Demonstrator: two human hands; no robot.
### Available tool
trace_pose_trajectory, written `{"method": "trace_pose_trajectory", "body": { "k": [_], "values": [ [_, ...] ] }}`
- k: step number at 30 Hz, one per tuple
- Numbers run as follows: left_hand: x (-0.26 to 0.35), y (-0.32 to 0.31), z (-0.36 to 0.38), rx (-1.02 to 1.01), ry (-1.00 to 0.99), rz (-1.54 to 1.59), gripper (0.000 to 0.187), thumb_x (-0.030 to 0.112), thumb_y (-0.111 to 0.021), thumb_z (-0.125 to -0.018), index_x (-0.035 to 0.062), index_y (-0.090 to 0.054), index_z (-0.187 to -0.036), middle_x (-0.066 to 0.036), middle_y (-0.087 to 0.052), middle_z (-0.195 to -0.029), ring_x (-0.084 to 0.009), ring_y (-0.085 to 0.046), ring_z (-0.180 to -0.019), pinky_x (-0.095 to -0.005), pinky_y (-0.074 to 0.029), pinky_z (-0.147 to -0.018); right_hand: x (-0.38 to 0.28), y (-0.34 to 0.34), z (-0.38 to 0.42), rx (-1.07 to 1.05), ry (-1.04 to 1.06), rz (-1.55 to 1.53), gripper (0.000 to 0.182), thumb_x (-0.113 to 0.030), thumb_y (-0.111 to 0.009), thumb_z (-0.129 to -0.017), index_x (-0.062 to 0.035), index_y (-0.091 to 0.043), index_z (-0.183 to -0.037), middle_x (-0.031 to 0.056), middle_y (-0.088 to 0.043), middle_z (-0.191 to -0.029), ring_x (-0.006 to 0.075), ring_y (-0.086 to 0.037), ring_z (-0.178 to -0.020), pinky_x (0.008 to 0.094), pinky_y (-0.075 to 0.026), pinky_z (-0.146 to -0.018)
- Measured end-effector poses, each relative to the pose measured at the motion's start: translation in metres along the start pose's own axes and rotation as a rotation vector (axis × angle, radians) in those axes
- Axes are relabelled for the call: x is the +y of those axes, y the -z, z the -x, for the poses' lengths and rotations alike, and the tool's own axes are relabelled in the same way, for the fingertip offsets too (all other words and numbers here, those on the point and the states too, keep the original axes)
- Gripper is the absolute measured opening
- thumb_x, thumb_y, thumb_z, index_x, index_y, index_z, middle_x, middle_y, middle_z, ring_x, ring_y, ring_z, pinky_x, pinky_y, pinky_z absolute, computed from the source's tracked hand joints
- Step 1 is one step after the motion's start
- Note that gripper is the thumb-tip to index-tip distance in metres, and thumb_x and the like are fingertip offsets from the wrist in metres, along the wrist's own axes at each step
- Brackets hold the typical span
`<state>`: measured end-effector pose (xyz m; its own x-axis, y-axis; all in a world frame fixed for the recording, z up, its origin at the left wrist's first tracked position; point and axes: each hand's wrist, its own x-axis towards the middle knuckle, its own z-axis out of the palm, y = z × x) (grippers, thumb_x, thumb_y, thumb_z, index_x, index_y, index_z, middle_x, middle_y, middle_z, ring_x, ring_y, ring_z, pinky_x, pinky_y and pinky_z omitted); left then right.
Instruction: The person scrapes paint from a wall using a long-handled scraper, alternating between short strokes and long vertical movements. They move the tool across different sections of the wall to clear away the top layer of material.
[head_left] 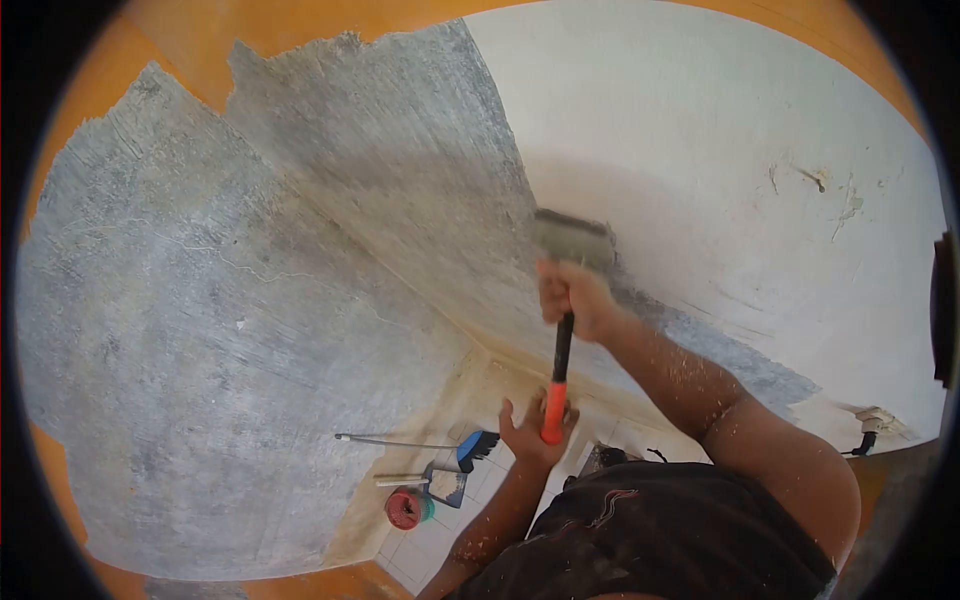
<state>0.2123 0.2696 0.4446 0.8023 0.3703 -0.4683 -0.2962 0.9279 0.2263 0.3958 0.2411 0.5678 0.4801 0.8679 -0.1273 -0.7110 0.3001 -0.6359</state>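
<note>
A long-handled wall scraper with a black and orange grip runs up toward the wall. Its wide blade, smeared by motion, lies against the wall at the edge between bare grey plaster and white paint. My right hand is wrapped round the upper part of the handle, just below the blade. Lower down, my left hand holds the orange butt end against its palm, thumb sticking out to the side. Pale flakes dot both forearms.
A blue broom, a dustpan with debris and a red bucket stand on the tiled floor below left. An electrical fitting with a black plug juts from the wall at right. A wall corner runs diagonally through the middle.
</note>
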Motion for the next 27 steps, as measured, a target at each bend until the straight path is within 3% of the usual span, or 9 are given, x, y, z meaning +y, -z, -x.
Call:
{"method": "trace_pose_trajectory", "body": {
  "k": [2, 6, 11, 13, 16, 19, 22, 25, 27],
  "values": [
    [-0.014, 0.022, 0.009, 0.17, 0.081, 0.021, 0.064, 0.06, -0.051, -0.07, 0.0046, -0.047, -0.102, -0.013, -0.05, -0.09, -0.027, -0.049, -0.079, -0.0427, -0.038, -0.08, 0.015, 0.01, 0.002, 0.038, -0.047, 0.006, 0.038, -0.024, -0.058, -0.082, -0.0169, -0.031, -0.056, -0.0047, -0.029, -0.049, 0.0069, -0.027, -0.041, 0.0235, -0.023, -0.041],
    [-0.009, -0.004, -0.001, -0.021, 0.008, 0.079, 0.063, 0.061, -0.052, -0.069, 0.0059, -0.047, -0.099, -0.011, -0.052, -0.084, -0.0264, -0.05, -0.074, -0.0419, -0.039, -0.078, -0.005, 0.009, -0.008, -0.049, -0.109, 0.014, 0.039, -0.024, -0.056, -0.083, -0.0165, -0.03, -0.055, -0.0045, -0.03, -0.049, 0.0075, -0.026, -0.041, 0.0239, -0.024, -0.042],
    [0.0, -0.039, 0.003, 0.039, -0.129, 0.07, 0.063, 0.061, -0.051, -0.07, 0.005, -0.045, -0.099, -0.012, -0.051, -0.083, -0.0258, -0.049, -0.072, -0.0385, -0.039, -0.073, -0.035, -0.016, -0.004, -0.123, -0.051, -0.029, 0.041, -0.026, -0.055, -0.083, -0.016, -0.029, -0.054, -0.0042, -0.03, -0.048, 0.0077, -0.026, -0.041, 0.0242, -0.024, -0.043],
    [-0.008, -0.022, 0.008, 0.11, -0.17, 0.062, 0.067, 0.062, -0.05, -0.069, 0.0037, -0.044, -0.102, -0.014, -0.05, -0.08, -0.0255, -0.048, -0.07, -0.035, -0.039, -0.068, -0.007, 0.007, -0.005, -0.128, -0.051, -0.028, 0.033, -0.023, -0.053, -0.084, -0.0165, -0.033, -0.058, -0.0052, -0.029, -0.05, 0.006, -0.027, -0.042, 0.0231, -0.025, -0.042],
    [-0.023, 0.032, 0.007, 0.221, 0.011, 0.081, 0.074, 0.064, -0.051, -0.066, 0.0045, -0.04, -0.108, -0.014, -0.049, -0.083, -0.0255, -0.048, -0.07, -0.036, -0.039, -0.068, 0.018, 0.015, 0.005, 0.024, -0.101, 0.063, 0.033, -0.023, -0.053, -0.084, -0.0167, -0.033, -0.058, -0.0054, -0.029, -0.049, 0.0062, -0.027, -0.041, 0.0231, -0.025, -0.042],
    [-0.007, 0.001, 0.001, 0.116, -0.073, 0.058, 0.072, 0.062, -0.052, -0.068, 0.0042, -0.039, -0.107, -0.014, -0.049, -0.083, -0.0254, -0.047, -0.069, -0.0359, -0.039, -0.068, 0.004, 0.02, -0.01, 0.045, -0.182, -0.044, 0.034, -0.021, -0.054, -0.084, -0.0165, -0.032, -0.059, -0.0049, -0.029, -0.05, 0.0061, -0.028, -0.041, 0.0233, -0.025, -0.042],
    [0.007, -0.035, -0.001, 0.091, -0.173, 0.028, 0.068, 0.061, -0.052, -0.069, 0.0054, -0.039, -0.105, -0.014, -0.049, -0.083, -0.0255, -0.048, -0.072, -0.0355, -0.039, -0.069, -0.022, -0.007, -0.011, -0.115, -0.014, -0.018, 0.033, -0.02, -0.055, -0.083, -0.0164, -0.032, -0.06, -0.005, -0.029, -0.05, 0.005, -0.027, -0.042, 0.0226, -0.024, -0.041],
    [0.004, -0.028, -0.001, 0.014, -0.203, 0.059, 0.068, 0.062, -0.051, -0.069, 0.0045, -0.041, -0.104, -0.014, -0.049, -0.082, -0.026, -0.048, -0.074, -0.0353, -0.039, -0.069, -0.021, -0.007, -0.015, -0.146, -0.005, -0.053, 0.033, -0.019, -0.057, -0.082, -0.0154, -0.035, -0.058, -0.0045, -0.031, -0.051, 0.0067, -0.027, -0.04, 0.0239, -0.025, -0.041],
    [-0.012, -0.006, 0.005, 0.096, -0.1, 0.093, 0.07, 0.062, -0.05, -0.069, 0.0024, -0.044, -0.104, -0.014, -0.049, -0.079, -0.0266, -0.048, -0.073, -0.0346, -0.039, -0.07, 0.005, 0.008, -0.009, -0.038, -0.068, 0.027, 0.036, -0.023, -0.055, -0.083, -0.0162, -0.031, -0.057, -0.0045, -0.03, -0.051, 0.0055, -0.026, -0.042, 0.0222, -0.023, -0.042]
  ]
}}
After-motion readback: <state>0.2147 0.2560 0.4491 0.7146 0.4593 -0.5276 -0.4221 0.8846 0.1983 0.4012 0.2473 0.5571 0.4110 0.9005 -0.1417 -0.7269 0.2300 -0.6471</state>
